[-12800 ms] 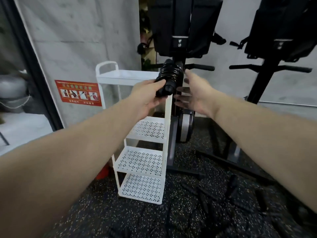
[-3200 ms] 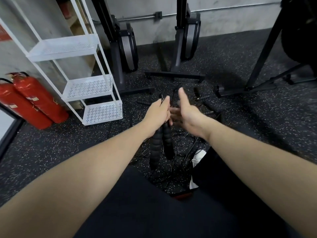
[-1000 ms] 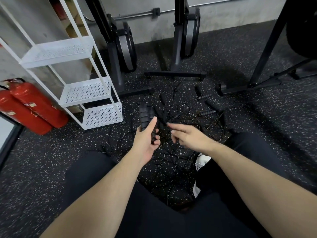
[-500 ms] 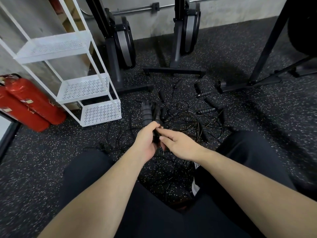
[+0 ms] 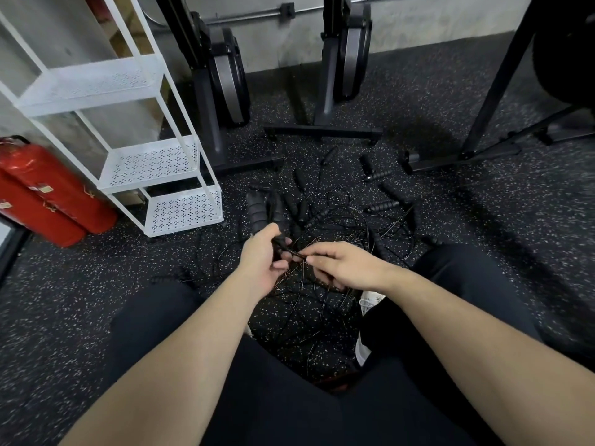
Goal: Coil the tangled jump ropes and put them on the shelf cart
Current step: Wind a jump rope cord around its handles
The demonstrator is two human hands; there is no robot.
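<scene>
Left hand (image 5: 262, 259) grips two rope handles (image 5: 257, 212); right hand (image 5: 346, 265) pinches their cord (image 5: 294, 252). Extinguisher (image 5: 48, 191) labels unreadable; cart (image 5: 161, 175) stands near.

Black jump ropes (image 5: 338, 217) — tangled (floor)

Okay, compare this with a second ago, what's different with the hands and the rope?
The right hand has closed in on the left hand and now pinches the thin cord beside it; a second ago its fingers were spread and apart. The left hand still grips the pair of black handles. The tangled ropes and white shelf cart haven't moved.
</scene>
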